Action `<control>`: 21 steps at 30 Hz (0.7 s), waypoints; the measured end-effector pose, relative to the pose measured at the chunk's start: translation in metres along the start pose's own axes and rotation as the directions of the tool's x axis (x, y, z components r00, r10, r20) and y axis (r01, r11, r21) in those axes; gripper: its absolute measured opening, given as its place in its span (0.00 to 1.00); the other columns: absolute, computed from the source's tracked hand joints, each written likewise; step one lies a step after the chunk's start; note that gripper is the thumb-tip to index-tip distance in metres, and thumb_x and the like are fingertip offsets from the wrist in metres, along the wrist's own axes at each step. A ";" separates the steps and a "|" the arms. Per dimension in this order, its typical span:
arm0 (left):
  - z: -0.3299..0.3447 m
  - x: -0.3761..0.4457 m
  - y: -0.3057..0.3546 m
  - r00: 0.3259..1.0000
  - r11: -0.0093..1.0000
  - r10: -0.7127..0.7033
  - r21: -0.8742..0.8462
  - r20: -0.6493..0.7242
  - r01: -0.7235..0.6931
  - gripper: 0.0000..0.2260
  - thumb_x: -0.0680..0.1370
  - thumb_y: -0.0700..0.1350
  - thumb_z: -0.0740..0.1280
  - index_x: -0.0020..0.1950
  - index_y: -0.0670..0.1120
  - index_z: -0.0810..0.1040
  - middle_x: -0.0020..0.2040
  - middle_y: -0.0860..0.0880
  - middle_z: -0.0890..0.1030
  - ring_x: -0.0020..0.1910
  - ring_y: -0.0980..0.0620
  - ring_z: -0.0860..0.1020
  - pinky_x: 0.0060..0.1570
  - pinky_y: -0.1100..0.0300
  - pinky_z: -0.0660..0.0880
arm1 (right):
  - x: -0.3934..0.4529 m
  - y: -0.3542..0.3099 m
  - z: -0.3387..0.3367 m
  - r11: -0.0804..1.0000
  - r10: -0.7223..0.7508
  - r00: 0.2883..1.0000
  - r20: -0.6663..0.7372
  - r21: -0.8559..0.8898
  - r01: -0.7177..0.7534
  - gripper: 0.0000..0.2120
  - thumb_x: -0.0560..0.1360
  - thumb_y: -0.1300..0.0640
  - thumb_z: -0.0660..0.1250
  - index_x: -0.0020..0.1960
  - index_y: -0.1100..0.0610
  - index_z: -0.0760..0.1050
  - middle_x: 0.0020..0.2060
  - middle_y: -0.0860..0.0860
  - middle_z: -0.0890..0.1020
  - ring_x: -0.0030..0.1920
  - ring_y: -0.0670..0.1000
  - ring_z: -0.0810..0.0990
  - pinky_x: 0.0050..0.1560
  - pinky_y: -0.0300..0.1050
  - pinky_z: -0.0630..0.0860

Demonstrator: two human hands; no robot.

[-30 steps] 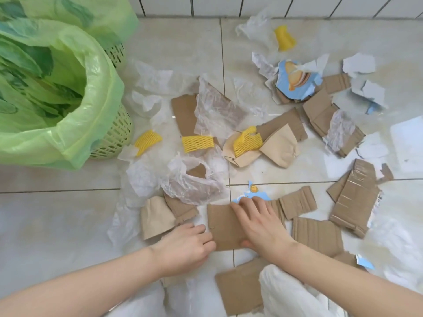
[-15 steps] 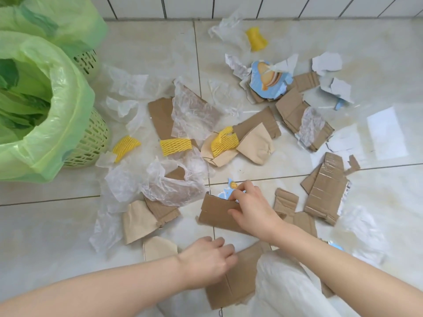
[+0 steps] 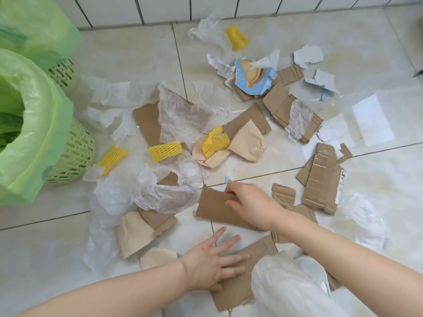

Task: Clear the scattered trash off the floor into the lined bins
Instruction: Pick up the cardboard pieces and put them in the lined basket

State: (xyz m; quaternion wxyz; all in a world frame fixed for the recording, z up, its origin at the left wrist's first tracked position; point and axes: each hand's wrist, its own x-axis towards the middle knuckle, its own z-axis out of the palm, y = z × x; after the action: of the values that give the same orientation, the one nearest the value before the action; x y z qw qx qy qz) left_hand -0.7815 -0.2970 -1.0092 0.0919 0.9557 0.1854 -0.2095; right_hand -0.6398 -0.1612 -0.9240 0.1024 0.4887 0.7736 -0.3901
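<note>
Floor, tiled, trash spread wide. We are in the gathering step: nothing in hand is over a bin yet.

Right hand [image 3: 248, 205] sits at centre near, fingers curled over the far edge of a brown cardboard strip [image 3: 215, 205], thumb on its face; a small blue scrap [image 3: 228, 179] pokes out just past the fingertips. We cannot tell whether the scrap is pinched along with the strip, as the knuckles hide that contact.

Left hand [image 3: 214, 264] lies flat on a second cardboard piece [image 3: 238, 280] nearer to us, fingers spread and straight, pressing rather than gripping.

Lined bins: the near bin [image 3: 75, 156], a green mesh basket with a green bag folded over its rim, stands at far left; a second bin [image 3: 61, 74] stands behind it. Both are well apart from the hands.

Still on the floor between hands and bins: clear plastic film [image 3: 164, 193], yellow foam netting [image 3: 165, 151], tan paper [image 3: 135, 232]. More cardboard, white paper and a printed blue wrapper [image 3: 254, 77] lie far right.

Next move, as we judge it: stack the held strip onto the pressed piece, or lift it alone, then carry left across the film to the near bin. The thin board may flex and shed the scrap, so a firmer two-sided grip seems wise.
</note>
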 end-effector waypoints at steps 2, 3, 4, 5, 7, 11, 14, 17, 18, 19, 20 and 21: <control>-0.003 -0.010 0.001 0.999 0.998 -0.046 -0.050 -0.028 0.045 0.33 0.72 0.67 0.61 0.74 0.55 0.64 0.75 0.54 0.64 0.75 0.39 0.60 0.69 0.36 0.59 | -0.010 0.005 -0.002 1.000 -0.009 0.999 -0.033 0.006 0.009 0.06 0.76 0.56 0.62 0.53 0.54 0.72 0.49 0.53 0.80 0.52 0.57 0.77 0.50 0.51 0.74; -0.006 -0.013 0.001 0.996 0.993 -0.080 -0.090 -0.033 0.076 0.32 0.71 0.66 0.63 0.71 0.54 0.69 0.72 0.53 0.69 0.72 0.40 0.66 0.68 0.39 0.65 | -0.015 0.007 -0.003 1.000 -0.015 0.999 -0.043 0.003 0.015 0.05 0.76 0.56 0.62 0.52 0.54 0.71 0.48 0.53 0.79 0.50 0.57 0.77 0.48 0.51 0.73; -0.010 -0.014 0.003 0.992 0.985 -0.118 -0.132 -0.050 0.111 0.30 0.69 0.66 0.65 0.66 0.52 0.74 0.68 0.53 0.74 0.68 0.42 0.71 0.65 0.43 0.70 | -0.020 0.009 -0.003 1.000 -0.022 0.998 -0.051 -0.002 0.021 0.05 0.77 0.57 0.62 0.52 0.53 0.71 0.47 0.53 0.79 0.49 0.56 0.77 0.47 0.51 0.73; -0.013 -0.012 0.007 0.984 0.975 -0.151 -0.177 -0.090 0.133 0.27 0.67 0.64 0.67 0.61 0.51 0.77 0.63 0.52 0.77 0.63 0.43 0.75 0.61 0.48 0.74 | -0.026 0.011 -0.003 1.000 -0.029 0.998 -0.060 -0.005 0.029 0.04 0.77 0.56 0.62 0.52 0.53 0.71 0.46 0.52 0.78 0.48 0.56 0.76 0.47 0.51 0.73; -0.019 -0.005 0.020 0.957 0.949 -0.224 -0.266 -0.186 0.170 0.22 0.65 0.62 0.68 0.52 0.49 0.78 0.54 0.52 0.79 0.53 0.45 0.78 0.51 0.56 0.76 | -0.039 0.016 -0.003 0.999 -0.041 0.996 -0.074 -0.003 0.041 0.03 0.77 0.56 0.61 0.50 0.52 0.71 0.44 0.50 0.77 0.46 0.55 0.76 0.47 0.52 0.73; -0.028 0.018 0.044 0.903 0.809 -0.430 -0.453 -0.019 0.375 0.36 0.55 0.62 0.75 0.56 0.44 0.75 0.47 0.49 0.76 0.43 0.47 0.76 0.38 0.58 0.74 | -0.068 0.031 -0.005 0.997 -0.081 0.991 -0.104 -0.001 0.082 0.03 0.77 0.57 0.61 0.50 0.54 0.72 0.43 0.49 0.77 0.45 0.52 0.76 0.45 0.46 0.72; -0.041 0.027 0.050 0.803 0.633 -0.578 -0.543 0.144 0.552 0.36 0.64 0.52 0.75 0.67 0.43 0.64 0.57 0.46 0.72 0.52 0.44 0.72 0.47 0.52 0.73 | -0.088 0.042 -0.008 0.994 -0.100 0.985 -0.138 0.025 0.104 0.03 0.78 0.58 0.61 0.48 0.51 0.71 0.41 0.46 0.75 0.42 0.47 0.72 0.41 0.34 0.66; -0.045 0.030 0.044 0.747 0.455 -0.591 -0.640 0.303 0.619 0.26 0.71 0.44 0.70 0.65 0.45 0.62 0.58 0.46 0.71 0.56 0.43 0.72 0.50 0.51 0.71 | -0.098 0.051 -0.014 0.990 -0.107 0.984 -0.144 0.071 0.118 0.09 0.78 0.59 0.61 0.44 0.46 0.66 0.37 0.40 0.71 0.39 0.43 0.69 0.41 0.30 0.65; -0.045 0.030 0.040 0.724 0.385 -0.600 -0.671 0.341 0.634 0.21 0.71 0.43 0.68 0.61 0.47 0.64 0.54 0.46 0.74 0.53 0.43 0.74 0.47 0.51 0.71 | -0.099 0.053 -0.015 0.989 -0.115 0.983 -0.142 0.081 0.127 0.11 0.78 0.59 0.62 0.43 0.45 0.65 0.36 0.39 0.71 0.38 0.43 0.70 0.40 0.31 0.65; -0.046 0.030 0.036 0.695 0.299 -0.613 -0.703 0.376 0.645 0.15 0.71 0.43 0.67 0.55 0.49 0.66 0.50 0.48 0.75 0.51 0.44 0.76 0.43 0.53 0.72 | -0.101 0.058 -0.017 0.987 -0.124 0.983 -0.138 0.087 0.136 0.12 0.78 0.59 0.62 0.42 0.44 0.64 0.36 0.39 0.70 0.38 0.41 0.70 0.39 0.31 0.65; -0.046 0.028 0.031 0.667 0.216 -0.620 -0.727 0.413 0.651 0.10 0.71 0.42 0.65 0.49 0.50 0.68 0.47 0.50 0.76 0.49 0.46 0.76 0.41 0.56 0.71 | -0.101 0.060 -0.018 0.986 -0.128 0.983 -0.134 0.087 0.140 0.11 0.78 0.59 0.61 0.43 0.44 0.65 0.36 0.39 0.70 0.38 0.39 0.71 0.39 0.31 0.64; -0.043 0.026 0.026 0.639 0.150 -0.630 -0.738 0.441 0.658 0.06 0.70 0.41 0.63 0.42 0.52 0.69 0.45 0.52 0.75 0.48 0.48 0.77 0.40 0.58 0.70 | -0.099 0.061 -0.017 0.986 -0.130 0.983 -0.130 0.089 0.142 0.10 0.78 0.59 0.61 0.43 0.46 0.65 0.36 0.39 0.70 0.38 0.37 0.70 0.39 0.30 0.64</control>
State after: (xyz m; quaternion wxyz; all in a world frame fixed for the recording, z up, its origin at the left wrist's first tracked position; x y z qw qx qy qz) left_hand -0.7335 -0.3020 -0.9789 0.4562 0.5973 0.6488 -0.1193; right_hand -0.5351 -0.2030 -0.8892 0.0031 0.4624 0.7901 -0.4024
